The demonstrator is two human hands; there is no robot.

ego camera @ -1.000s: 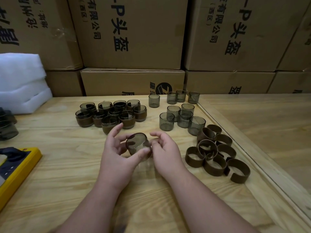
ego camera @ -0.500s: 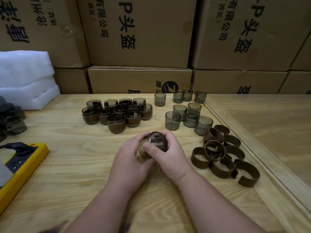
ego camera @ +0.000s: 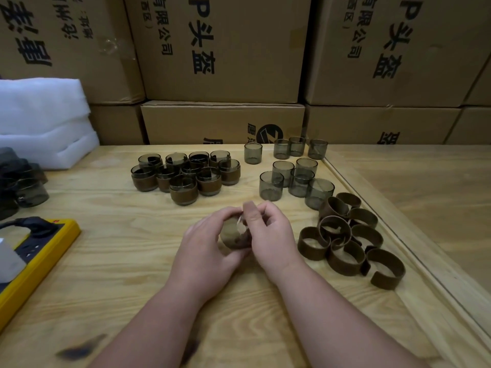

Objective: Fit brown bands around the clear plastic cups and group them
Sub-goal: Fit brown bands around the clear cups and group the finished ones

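Observation:
Between both hands, low over the middle of the wooden table (ego camera: 111, 266), I hold a clear smoky cup with a brown band (ego camera: 233, 236) around it. My left hand (ego camera: 206, 251) cups it from the left. My right hand (ego camera: 271, 235) pinches it from the right, thumb over its rim. Several banded cups (ego camera: 186, 173) stand grouped behind my hands to the left. Several bare clear cups (ego camera: 292, 173) stand behind to the right. A pile of loose brown bands (ego camera: 348, 237) lies just right of my right hand.
Cardboard boxes (ego camera: 223, 49) form a wall behind the table. White foam (ego camera: 42, 120) sits at the back left, dark cups (ego camera: 24, 184) lie at the left edge, and a yellow power strip (ego camera: 39, 256) is near left. A raised wooden edge (ego camera: 398, 235) runs along the table's right side.
My hands have closed around the cup and turned it; the band now wraps it. The camera view has shifted slightly right and down.

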